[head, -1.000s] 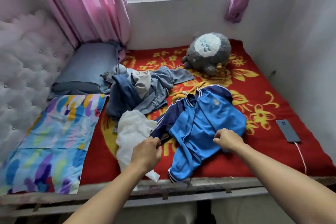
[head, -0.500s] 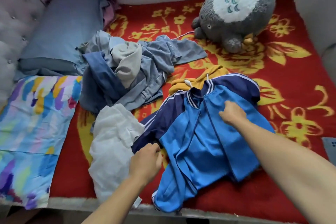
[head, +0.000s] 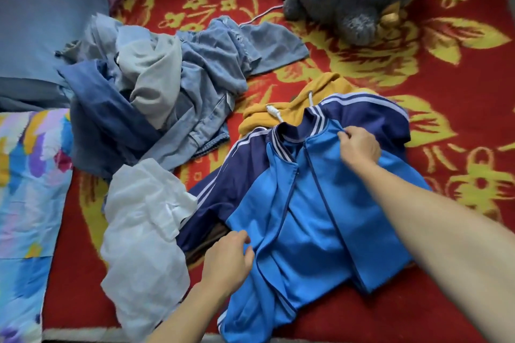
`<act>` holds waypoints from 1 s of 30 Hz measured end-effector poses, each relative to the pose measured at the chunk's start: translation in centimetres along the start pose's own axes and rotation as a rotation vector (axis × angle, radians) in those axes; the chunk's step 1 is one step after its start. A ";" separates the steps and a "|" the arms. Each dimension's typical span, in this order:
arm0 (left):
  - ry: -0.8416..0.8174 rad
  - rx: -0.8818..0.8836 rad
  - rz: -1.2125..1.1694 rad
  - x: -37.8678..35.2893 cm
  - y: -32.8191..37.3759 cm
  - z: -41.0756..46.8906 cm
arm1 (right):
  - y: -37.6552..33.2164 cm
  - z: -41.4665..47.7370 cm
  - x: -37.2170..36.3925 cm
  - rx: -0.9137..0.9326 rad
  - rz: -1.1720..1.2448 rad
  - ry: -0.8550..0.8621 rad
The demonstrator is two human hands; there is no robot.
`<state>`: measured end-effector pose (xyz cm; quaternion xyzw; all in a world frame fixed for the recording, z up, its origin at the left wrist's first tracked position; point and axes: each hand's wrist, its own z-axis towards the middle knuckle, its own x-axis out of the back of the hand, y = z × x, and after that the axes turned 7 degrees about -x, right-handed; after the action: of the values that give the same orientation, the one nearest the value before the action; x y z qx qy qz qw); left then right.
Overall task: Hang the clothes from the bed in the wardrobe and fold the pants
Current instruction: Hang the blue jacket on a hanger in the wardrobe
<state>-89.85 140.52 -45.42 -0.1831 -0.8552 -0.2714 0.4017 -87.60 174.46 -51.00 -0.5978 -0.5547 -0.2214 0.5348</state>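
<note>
Since half a second ago the right hand (head: 359,146) has travelled up the blue jacket (head: 306,217) from its chest to just beside the collar, while the left hand (head: 228,257) has kept its place lower down. The right fingertips (head: 345,135) are pinched together on the cloth by the top of the zip. The left fingers (head: 248,245) curl onto the edge of the front panel, where folds bunch. Outward from them, the jacket lies spread near the front edge of the bed (head: 418,315), its collar overlapping a yellow hoodie (head: 278,117) and its dark sleeve touching a white garment (head: 145,231). A denim heap (head: 178,86) sits toward the bed's left side. To lift it cleanly for hanging, both grips should probably shift to the shoulders and raise the jacket straight up, so the hoodie and its drawstring stay behind.
</note>
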 end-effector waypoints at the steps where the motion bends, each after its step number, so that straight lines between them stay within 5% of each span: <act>1: -0.002 -0.007 0.003 0.5 0.4 0.5 | 0.2 -1.2 0.5 0.017 0.090 0.012; 7: 0.064 -0.068 -0.003 3.3 2.9 6.6 | 4.6 -10.2 2.9 -0.168 0.550 0.025; 12: 0.206 -0.231 0.018 3.0 5.2 14.9 | 10.2 -14.6 4.3 -0.256 0.680 0.090; 16: 0.065 -0.312 -0.009 1.3 7.0 17.9 | 12.6 -16.3 4.4 -0.265 0.716 0.133; 22: -0.232 -0.324 -0.061 -2.2 5.0 12.2 | 10.4 -18.7 4.0 -0.195 0.741 0.104; 30: 0.062 -0.093 -0.379 5.6 -1.7 2.1 | 4.9 -24.1 7.8 0.041 0.603 0.150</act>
<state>-95.43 141.01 -42.67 -0.0286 -0.8481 -0.3868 0.3609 -73.04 157.38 -38.23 -0.7065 -0.3156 -0.0852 0.6277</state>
